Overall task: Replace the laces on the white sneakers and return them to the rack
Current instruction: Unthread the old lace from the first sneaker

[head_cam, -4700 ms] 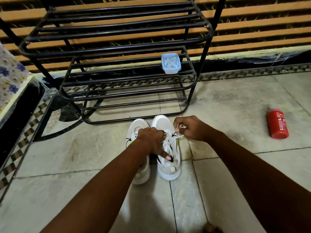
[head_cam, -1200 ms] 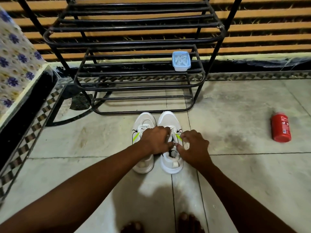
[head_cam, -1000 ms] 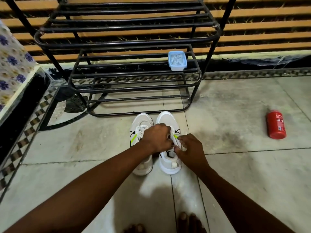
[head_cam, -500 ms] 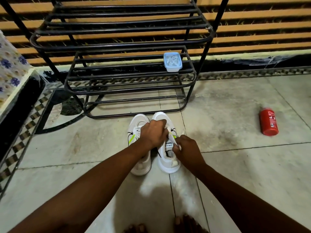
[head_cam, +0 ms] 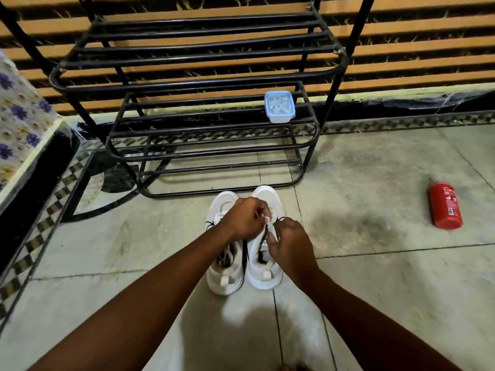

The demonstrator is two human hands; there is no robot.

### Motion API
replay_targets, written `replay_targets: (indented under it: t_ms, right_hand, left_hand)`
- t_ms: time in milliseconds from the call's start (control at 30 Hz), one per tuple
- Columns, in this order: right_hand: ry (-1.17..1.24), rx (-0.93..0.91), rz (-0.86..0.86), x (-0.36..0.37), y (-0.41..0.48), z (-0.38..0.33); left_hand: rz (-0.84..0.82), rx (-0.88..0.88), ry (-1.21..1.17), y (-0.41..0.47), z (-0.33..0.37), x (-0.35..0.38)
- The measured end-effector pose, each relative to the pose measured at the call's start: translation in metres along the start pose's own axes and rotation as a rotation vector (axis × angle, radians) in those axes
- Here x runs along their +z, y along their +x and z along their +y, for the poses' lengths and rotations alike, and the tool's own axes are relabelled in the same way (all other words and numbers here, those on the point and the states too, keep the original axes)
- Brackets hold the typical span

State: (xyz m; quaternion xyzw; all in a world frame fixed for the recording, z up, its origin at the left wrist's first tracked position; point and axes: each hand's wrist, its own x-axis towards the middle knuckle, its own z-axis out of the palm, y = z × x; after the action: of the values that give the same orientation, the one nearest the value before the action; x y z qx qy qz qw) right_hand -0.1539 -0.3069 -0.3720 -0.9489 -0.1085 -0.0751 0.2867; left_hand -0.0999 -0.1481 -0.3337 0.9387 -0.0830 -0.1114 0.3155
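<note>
Two white shoes, the left sneaker (head_cam: 226,274) and the right sneaker (head_cam: 265,274), stand side by side on the tiled floor (head_cam: 375,277), toes toward the black rack (head_cam: 214,153) just beyond. Both hands meet over the right sneaker. The left hand (head_cam: 246,219) pinches a white lace (head_cam: 266,219). The right hand (head_cam: 290,242), fingers curled, lies just nearer at the tongue; what it holds cannot be told. A blue box (head_cam: 280,107) sits on a rack shelf; a red can (head_cam: 445,205) lies well to the right.
</note>
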Motion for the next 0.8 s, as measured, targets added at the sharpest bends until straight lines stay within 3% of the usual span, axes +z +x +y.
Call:
replay_targets:
  t_ms: [167,333,400,500,567,667,800]
  right_hand:
    - [-0.059,-0.028,0.025,0.009,-0.006,0.01]
    - [-0.055,-0.009,0.038,0.013,-0.01,0.02]
    - [-0.042,-0.005,0.034,0.013,-0.011,0.021]
    - [-0.017,-0.024,0.028,0.013,-0.011,0.021]
    - [0.035,-0.031,0.026,0.011,-0.01,0.02]
    - [0.133,-0.046,0.034,0.009,-0.009,0.018]
    - [0.02,-0.07,0.0,0.012,-0.011,0.019]
  left_hand:
    - [0.035,0.023,0.079,0.001,-0.01,-0.001]
    - [0.216,-0.047,-0.285,0.007,-0.011,-0.013]
    - [0.143,-0.008,-0.316,0.012,-0.014,-0.026]
    - [-0.126,0.067,-0.125,0.011,-0.008,-0.023]
    - [-0.177,0.028,0.024,0.008,-0.004,-0.008]
    - [-0.072,-0.081,-0.166,0.001,0.003,0.003]
    - [0.057,-0.086,-0.025,0.002,0.006,-0.003]
